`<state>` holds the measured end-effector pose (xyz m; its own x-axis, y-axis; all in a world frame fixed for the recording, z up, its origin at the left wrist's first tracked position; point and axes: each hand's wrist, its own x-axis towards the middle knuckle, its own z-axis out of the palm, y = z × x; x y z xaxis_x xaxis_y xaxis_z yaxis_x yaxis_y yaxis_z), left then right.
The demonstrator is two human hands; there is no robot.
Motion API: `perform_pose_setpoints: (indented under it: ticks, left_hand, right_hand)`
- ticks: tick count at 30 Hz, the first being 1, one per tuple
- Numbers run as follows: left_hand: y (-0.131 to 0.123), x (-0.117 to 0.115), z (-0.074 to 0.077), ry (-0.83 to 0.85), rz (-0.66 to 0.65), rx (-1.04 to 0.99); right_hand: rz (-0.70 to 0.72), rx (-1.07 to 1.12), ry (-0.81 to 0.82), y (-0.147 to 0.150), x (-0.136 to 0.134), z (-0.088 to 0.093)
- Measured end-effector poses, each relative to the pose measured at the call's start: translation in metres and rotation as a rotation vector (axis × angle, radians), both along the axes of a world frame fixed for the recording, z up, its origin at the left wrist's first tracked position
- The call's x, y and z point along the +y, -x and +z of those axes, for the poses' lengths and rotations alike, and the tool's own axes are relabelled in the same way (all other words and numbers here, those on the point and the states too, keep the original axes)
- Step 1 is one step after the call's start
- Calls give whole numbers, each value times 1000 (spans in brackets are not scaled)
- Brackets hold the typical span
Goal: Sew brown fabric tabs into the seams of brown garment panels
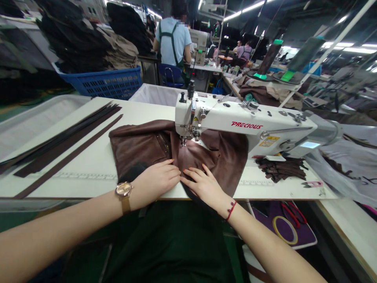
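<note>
Brown leather-like garment piece (135, 145) lies under the needle of a white sewing machine (218, 116), with a zipped pocket to the left of the presser foot (183, 141). My left hand (157, 179), with a watch at the wrist, rests flat on the near part of the piece, fingers stretched toward the foot. Beside it my right hand (204, 186), a red cord bracelet at its wrist, presses on the material with fingers spread. Both hands are close together, just in front of the needle. Black lining (137, 171) shows at the garment's near edge.
Long dark strips (70, 143) lie on the table's left. Small brown pieces (282, 169) and pink-handled thread snips (312, 184) are at the right. An open drawer (265, 216) holds tape and red-handled scissors. Beyond stand a blue basket (103, 84) and a seated person (173, 39).
</note>
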<state>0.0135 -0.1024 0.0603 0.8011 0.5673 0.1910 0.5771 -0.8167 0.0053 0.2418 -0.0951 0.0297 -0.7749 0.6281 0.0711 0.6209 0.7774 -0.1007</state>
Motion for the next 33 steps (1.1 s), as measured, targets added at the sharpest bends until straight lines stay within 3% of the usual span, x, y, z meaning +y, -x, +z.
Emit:
perform_pose_setpoints:
  ticks: [4, 9, 18, 24, 33]
  left_hand:
    - [6, 7, -6, 285, 125, -147]
    - [11, 20, -8, 436, 194, -240]
    - [14, 41, -6, 668, 203, -339]
    - [13, 35, -8, 560, 203, -265]
    - [-13, -20, -25, 160, 146, -48]
  right_hand:
    - [13, -23, 13, 1, -1, 6]
    - [19, -44, 8, 0, 1, 9]
    - [13, -58, 24, 3, -1, 13]
    - [7, -27, 23, 3, -1, 9]
    - [-76, 218, 170, 1, -3, 6]
